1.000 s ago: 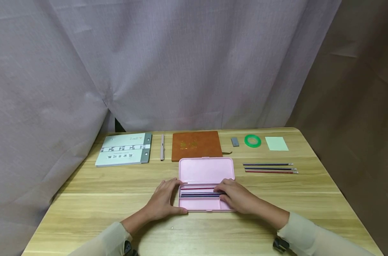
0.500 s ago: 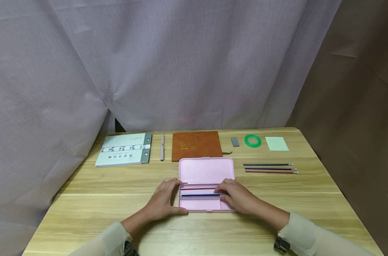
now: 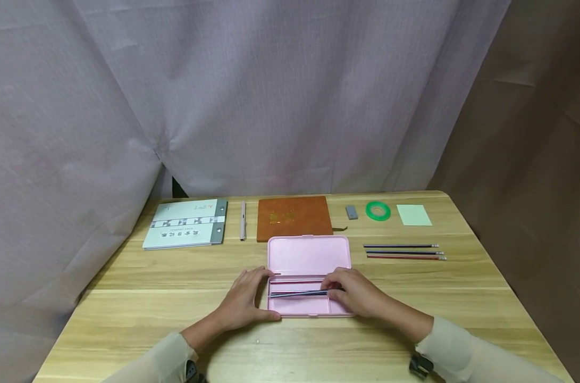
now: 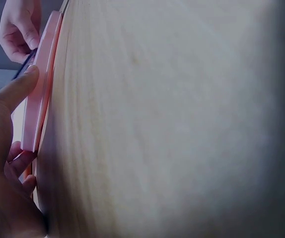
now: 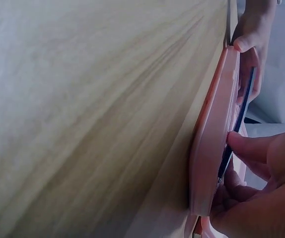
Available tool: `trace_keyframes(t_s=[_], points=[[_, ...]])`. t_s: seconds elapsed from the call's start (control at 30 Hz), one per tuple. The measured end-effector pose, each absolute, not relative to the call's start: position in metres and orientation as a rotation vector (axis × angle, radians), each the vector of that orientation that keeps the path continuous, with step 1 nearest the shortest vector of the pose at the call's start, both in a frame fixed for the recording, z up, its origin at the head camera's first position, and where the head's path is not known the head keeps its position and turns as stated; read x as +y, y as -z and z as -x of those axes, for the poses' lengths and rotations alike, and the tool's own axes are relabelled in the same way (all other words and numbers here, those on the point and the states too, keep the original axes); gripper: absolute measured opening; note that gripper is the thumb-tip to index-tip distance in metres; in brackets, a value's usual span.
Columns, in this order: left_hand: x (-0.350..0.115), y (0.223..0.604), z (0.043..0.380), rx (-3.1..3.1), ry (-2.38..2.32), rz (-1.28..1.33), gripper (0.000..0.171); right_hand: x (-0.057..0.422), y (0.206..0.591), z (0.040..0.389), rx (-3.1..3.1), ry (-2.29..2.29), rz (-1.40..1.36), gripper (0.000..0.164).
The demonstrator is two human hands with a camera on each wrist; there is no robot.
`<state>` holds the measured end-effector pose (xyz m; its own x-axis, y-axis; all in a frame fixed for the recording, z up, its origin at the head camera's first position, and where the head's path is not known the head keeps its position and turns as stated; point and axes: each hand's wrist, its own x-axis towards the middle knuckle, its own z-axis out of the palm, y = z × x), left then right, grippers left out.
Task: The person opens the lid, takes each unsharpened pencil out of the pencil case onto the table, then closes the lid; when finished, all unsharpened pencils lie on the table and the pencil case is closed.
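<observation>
A pink pencil case (image 3: 309, 255) lies with its lid folded back in front of me. My left hand (image 3: 244, 300) holds its left end, thumb at the front corner and fingers at the back. My right hand (image 3: 354, 292) is over the right part of the case. Its thumb and fingers pinch a dark pencil (image 5: 239, 119), which slants across the compartments with its far end raised above the rim in the right wrist view. A red pencil (image 3: 294, 282) lies in the long compartment behind it. The right hand hides the pencils' right ends.
Three pencils (image 3: 404, 252) lie to the right. Behind the case is a brown notebook (image 3: 294, 218); a white pen (image 3: 243, 221) and a pale ledger book (image 3: 184, 223) lie left of it. An eraser (image 3: 351, 212), green tape roll (image 3: 378, 210) and sticky notes (image 3: 413, 215) sit back right.
The dark pencil in my right fingers has gone from lying level in the compartment to slanting up and toward me. My right hand has shifted slightly; the left hand stays on the case.
</observation>
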<state>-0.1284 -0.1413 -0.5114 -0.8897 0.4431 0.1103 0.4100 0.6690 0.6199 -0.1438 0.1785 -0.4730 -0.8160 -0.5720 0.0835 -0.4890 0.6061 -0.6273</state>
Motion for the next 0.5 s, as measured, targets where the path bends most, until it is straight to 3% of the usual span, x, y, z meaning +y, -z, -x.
trace_keyframes(t_s=[0.5], points=[[-0.141, 0.515, 0.130, 2.834, -1.026, -0.728, 0.092, 0.226, 0.457, 0.147, 2.725, 1.153, 0.702, 0.018]])
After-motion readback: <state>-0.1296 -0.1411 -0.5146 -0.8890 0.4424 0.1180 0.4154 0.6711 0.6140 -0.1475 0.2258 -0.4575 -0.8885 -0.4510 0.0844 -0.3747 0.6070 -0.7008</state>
